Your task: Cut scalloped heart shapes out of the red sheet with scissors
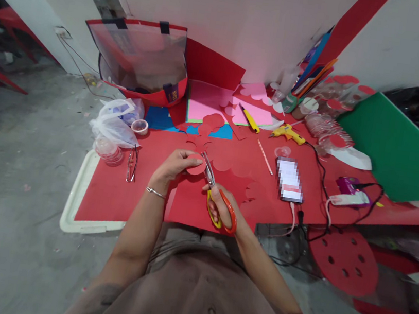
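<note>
My left hand (177,164) is closed on a piece of red paper (194,167), pinching its rounded edge; a thin bracelet circles that wrist. My right hand (223,204) grips scissors (215,195) with orange and yellow handles, the blades pointing up-left into the red paper beside my left fingers. A larger red sheet (187,206) lies under both hands on the low table.
A phone (289,179) on a cable, a yellow glue gun (289,133), a yellow cutter (249,119), pink paper (209,101), glasses (132,163), tape roll (139,126), plastic bag (115,122), a red tote bag (145,59), a green board (394,146) and a red stool (343,259).
</note>
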### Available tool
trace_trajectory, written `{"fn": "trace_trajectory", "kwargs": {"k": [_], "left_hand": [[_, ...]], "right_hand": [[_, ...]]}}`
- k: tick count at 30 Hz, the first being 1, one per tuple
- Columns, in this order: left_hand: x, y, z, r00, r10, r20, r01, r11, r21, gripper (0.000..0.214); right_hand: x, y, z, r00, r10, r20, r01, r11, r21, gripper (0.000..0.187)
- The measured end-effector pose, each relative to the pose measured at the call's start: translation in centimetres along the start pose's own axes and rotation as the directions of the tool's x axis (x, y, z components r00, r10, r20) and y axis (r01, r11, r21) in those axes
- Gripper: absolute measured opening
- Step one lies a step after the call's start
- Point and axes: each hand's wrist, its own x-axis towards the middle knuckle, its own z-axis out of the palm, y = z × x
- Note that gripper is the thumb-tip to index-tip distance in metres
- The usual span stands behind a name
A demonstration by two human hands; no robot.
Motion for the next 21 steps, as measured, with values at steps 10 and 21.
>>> {"fn": "trace_trajectory", "kwargs": {"k": [10, 21], "left_hand": [[0.3, 0.0, -0.2, 1.000, 0.009, 0.028, -0.009, 1.000, 0.014, 0.034], [0.9, -0.2, -0.2, 0.998, 0.060, -0.033, -0.057, 0.996, 0.068, 0.037]], "right_hand": [[0.2, -1.4, -0.7, 0.997, -0.065, -0.042, 0.061, 0.994, -0.090, 0.055], [2.0, 0.0, -3.6, 0.898, -0.379, -0.223, 0.201, 0.806, -0.556, 0.046]]}}
